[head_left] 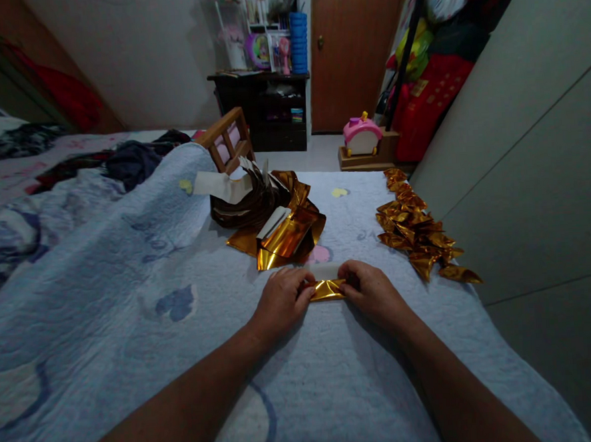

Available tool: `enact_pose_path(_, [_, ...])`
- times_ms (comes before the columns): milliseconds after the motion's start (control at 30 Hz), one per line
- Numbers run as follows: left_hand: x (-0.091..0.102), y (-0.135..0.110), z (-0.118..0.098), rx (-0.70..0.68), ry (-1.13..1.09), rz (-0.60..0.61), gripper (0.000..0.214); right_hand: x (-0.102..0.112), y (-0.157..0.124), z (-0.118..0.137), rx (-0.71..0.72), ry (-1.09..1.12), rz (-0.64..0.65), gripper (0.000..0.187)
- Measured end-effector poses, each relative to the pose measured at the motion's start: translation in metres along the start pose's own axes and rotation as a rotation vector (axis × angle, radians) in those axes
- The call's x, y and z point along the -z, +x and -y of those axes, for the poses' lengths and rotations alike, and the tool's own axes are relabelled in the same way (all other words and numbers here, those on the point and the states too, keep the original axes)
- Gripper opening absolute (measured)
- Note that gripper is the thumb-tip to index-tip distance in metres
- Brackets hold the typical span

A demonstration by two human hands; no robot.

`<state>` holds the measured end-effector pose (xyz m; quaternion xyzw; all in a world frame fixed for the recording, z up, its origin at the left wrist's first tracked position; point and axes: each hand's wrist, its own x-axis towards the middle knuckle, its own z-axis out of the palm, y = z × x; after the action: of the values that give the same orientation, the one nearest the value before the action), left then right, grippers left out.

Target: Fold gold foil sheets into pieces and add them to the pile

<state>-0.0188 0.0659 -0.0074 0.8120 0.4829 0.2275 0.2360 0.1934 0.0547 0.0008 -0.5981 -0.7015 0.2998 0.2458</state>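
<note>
A sheet of gold foil paper [328,289] lies low over the bed in front of me, its near edge folded up and its pale side showing beyond the fold. My left hand [284,295] pinches the left end of the fold between thumb and fingers. At the right end, my right hand [372,289] grips it the same way. Just past my left hand lies a loose stack of gold foil sheets [291,238], some bent with white backs showing. Off to the right, folded gold paper pieces [416,230] sit in a heap along the bed's edge.
A light blue quilt [184,361] covers the bed, with rumpled clothes [131,161] at the left. Beyond the bed stand a dark shelf unit [263,109], a wooden door [353,57] and a pink toy [363,137]. A pale cabinet [537,166] borders the right side.
</note>
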Motion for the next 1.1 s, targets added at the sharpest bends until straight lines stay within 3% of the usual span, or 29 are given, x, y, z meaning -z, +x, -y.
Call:
enact_pose_path(600, [0.0042,-0.0015,-0.0007,-0.051,-0.057,0.027,0.006,0.0013,-0.0015,-0.0004,0.033,-0.016,-0.002,0.009])
enact_pose_path(767, [0.0047,-0.0021,-0.0015,-0.06,-0.06,0.025,0.006,0.0017,-0.0023,-0.0009,0.033,-0.015,0.005,0.017])
enact_pose_path(1100, [0.0041,-0.0032,-0.0038,-0.01,-0.023,-0.001,0.006,0.0033,-0.0028,0.0018,0.034,-0.04,0.002,0.018])
